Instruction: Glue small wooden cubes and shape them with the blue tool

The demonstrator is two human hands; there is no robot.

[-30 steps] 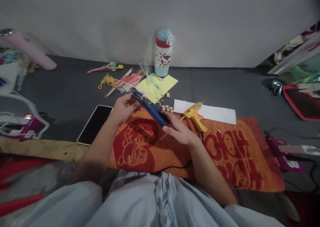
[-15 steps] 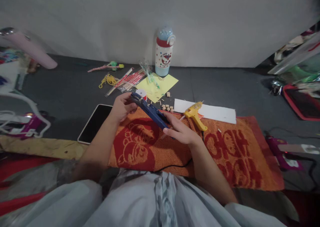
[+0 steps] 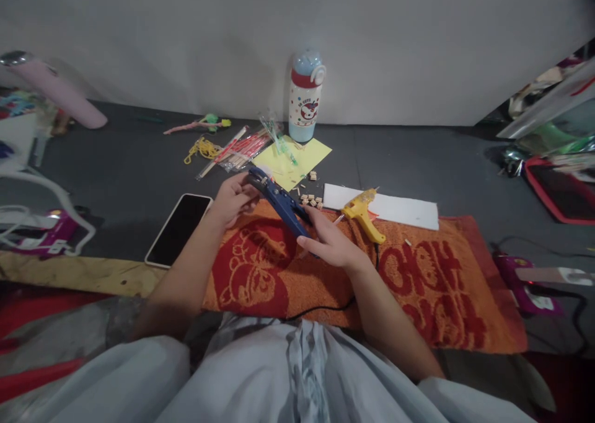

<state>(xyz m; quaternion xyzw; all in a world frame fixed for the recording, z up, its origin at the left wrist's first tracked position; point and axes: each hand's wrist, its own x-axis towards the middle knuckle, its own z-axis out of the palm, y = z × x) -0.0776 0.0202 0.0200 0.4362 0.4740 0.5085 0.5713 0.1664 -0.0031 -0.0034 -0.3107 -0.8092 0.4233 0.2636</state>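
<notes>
My right hand (image 3: 332, 243) grips the two handles of a blue plier-like hand tool (image 3: 283, 209), thumb on the near side, holding it aslant above the orange towel (image 3: 320, 286). My left hand (image 3: 235, 200) is closed beside the tool's head, its fingers curled. Anything pinched in those fingers is too small or hidden to make out. Just beyond the tool lie several small pale wooden pieces (image 3: 312, 201). A yellow glue gun (image 3: 362, 214) rests to the right of my right hand, partly over a white board (image 3: 409, 212).
A bottle (image 3: 304, 103) stands by the wall, behind a yellow paper sheet (image 3: 311, 161). Packaged sticks (image 3: 244, 150) and yellow cord (image 3: 201, 150) lie left of it. A dark-screened tablet (image 3: 179, 231) lies beside my left forearm. A black cable (image 3: 325, 309) crosses the towel.
My left thumb and fingers have drawn back from the tool's head and curled in beside it. The tool has shifted slightly, still in my right hand.
</notes>
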